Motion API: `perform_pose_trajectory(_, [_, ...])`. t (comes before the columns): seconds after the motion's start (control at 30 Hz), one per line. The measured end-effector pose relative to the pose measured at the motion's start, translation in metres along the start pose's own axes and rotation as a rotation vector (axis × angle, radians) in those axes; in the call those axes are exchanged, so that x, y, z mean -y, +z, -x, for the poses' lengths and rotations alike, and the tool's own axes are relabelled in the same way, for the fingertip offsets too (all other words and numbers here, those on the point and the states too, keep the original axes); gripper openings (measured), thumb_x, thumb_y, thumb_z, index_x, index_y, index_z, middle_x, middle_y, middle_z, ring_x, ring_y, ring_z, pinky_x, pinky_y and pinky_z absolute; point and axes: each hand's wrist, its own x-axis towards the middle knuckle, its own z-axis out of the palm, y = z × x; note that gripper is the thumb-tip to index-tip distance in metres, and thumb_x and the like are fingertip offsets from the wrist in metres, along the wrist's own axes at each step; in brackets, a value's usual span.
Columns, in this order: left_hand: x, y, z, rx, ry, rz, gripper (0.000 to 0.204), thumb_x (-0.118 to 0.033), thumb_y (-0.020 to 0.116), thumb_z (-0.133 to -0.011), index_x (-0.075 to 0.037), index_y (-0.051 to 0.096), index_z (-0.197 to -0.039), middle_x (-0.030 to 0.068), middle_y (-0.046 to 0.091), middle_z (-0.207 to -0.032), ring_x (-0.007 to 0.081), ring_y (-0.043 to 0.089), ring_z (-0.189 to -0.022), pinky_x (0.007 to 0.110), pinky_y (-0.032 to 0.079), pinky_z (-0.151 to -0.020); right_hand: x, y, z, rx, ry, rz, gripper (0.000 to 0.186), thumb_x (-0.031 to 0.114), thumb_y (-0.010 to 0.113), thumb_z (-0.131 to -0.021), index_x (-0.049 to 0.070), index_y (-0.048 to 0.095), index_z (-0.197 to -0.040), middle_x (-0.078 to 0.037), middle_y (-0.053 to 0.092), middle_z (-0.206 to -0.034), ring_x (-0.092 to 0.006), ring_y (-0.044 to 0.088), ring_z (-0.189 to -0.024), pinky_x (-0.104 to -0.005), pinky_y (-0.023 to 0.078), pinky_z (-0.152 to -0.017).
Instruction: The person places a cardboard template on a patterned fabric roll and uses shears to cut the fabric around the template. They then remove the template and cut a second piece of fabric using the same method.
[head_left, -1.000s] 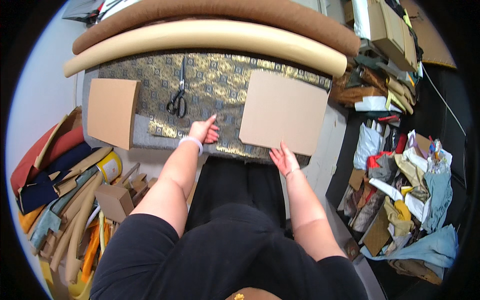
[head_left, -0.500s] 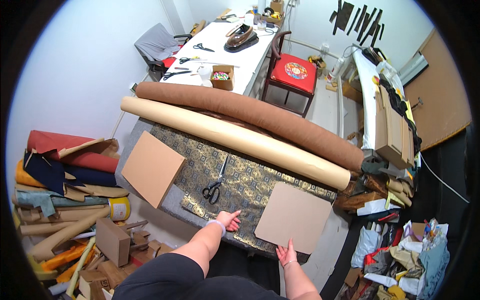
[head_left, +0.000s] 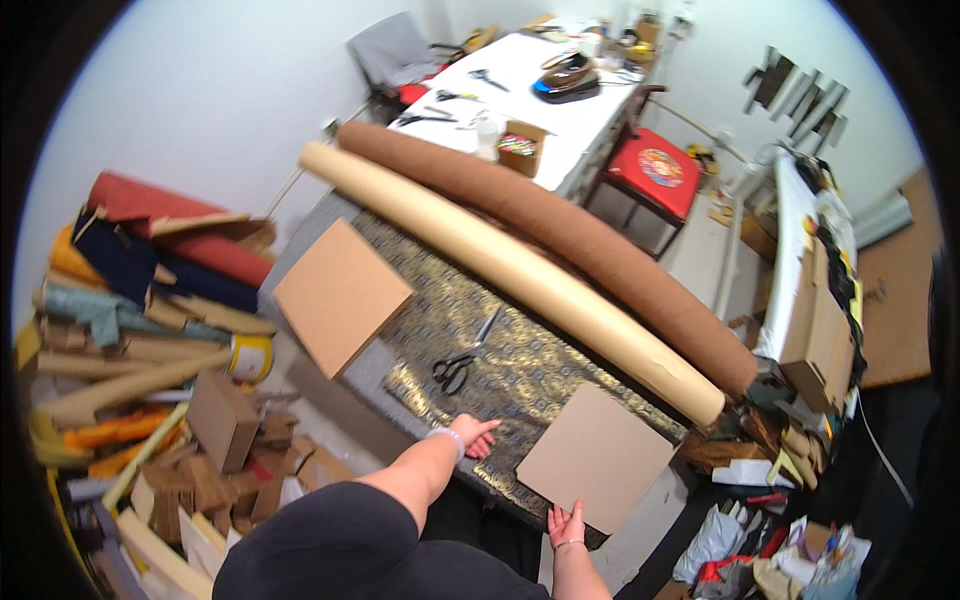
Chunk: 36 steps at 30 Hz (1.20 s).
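Near right, a flat beige cardboard panel (head_left: 597, 452) is seemingly steadied by an open right hand (head_left: 567, 523), the left hand (head_left: 474, 436) half-curled, firmer grip advised

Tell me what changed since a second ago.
The view has lifted and tilted: the work now shows lower, slanting down to the right, and the white table, iron and red-seated chair have come into sight. Nothing was visibly taken or released. Unchanged: left hand at the patterned fabric's near edge, right hand at the cardboard sheet's, scissors on the fabric.
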Motion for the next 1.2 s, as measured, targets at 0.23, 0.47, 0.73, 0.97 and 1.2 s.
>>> perform_pose_trajectory(0.23, [-0.002,-0.001,0.014,0.0,0.05,0.04,0.067,-0.064,0.067,-0.096,0.002,0.077,-0.097,0.0188,0.077,-0.079,0.0235,0.075,-0.06,0.033,0.058,-0.051,0.008,-0.003,0.0,0.02,0.014,-0.002,0.074,0.063,0.071,-0.095,0.007,0.056,-0.141,-0.014,0.063,-0.143,-0.0234,0.064,-0.127,-0.0392,0.06,-0.099])
perform_pose_trajectory(0.47, [-0.004,0.004,0.016,-0.118,0.04,0.078,0.06,-0.054,0.08,-0.09,0.006,0.077,-0.096,0.0205,0.077,-0.079,0.0256,0.074,-0.06,0.035,0.061,-0.054,-0.003,-0.005,-0.003,0.01,0.119,-0.136,0.095,0.051,0.075,-0.096,-0.001,0.028,-0.16,-0.024,0.045,-0.158,-0.0327,0.052,-0.143,-0.0477,0.055,-0.111])
perform_pose_trajectory(0.73, [0.005,-0.016,-0.016,-0.082,0.051,-0.094,0.062,-0.064,0.063,-0.099,-0.003,0.073,-0.093,0.0111,0.071,-0.067,0.022,0.067,-0.053,0.033,0.053,-0.048,0.004,0.019,0.016,0.078,0.029,-0.067,0.078,0.056,0.077,-0.094,0.011,0.048,-0.151,-0.018,0.065,-0.139,-0.028,0.067,-0.125,-0.0425,0.06,-0.1])
perform_pose_trajectory(0.97, [0.004,-0.02,-0.016,-0.105,0.069,-0.103,0.063,-0.062,0.065,-0.099,0.0,0.073,-0.092,0.0145,0.073,-0.07,0.0241,0.069,-0.053,0.035,0.055,-0.048,0.002,0.022,0.015,0.063,0.019,-0.074,0.08,0.058,0.08,-0.09,0.011,0.052,-0.148,-0.018,0.068,-0.133,-0.0286,0.07,-0.12,-0.0416,0.06,-0.098])
perform_pose_trajectory(1.2, [0.003,-0.022,-0.021,-0.144,0.048,-0.153,0.066,-0.065,0.06,-0.101,-0.001,0.073,-0.093,0.0127,0.072,-0.068,0.0235,0.068,-0.052,0.035,0.055,-0.048,-0.004,0.019,0.008,0.058,0.018,-0.107,0.074,0.054,0.081,-0.09,0.01,0.056,-0.144,-0.016,0.071,-0.129,-0.0286,0.074,-0.112,-0.041,0.062,-0.092])
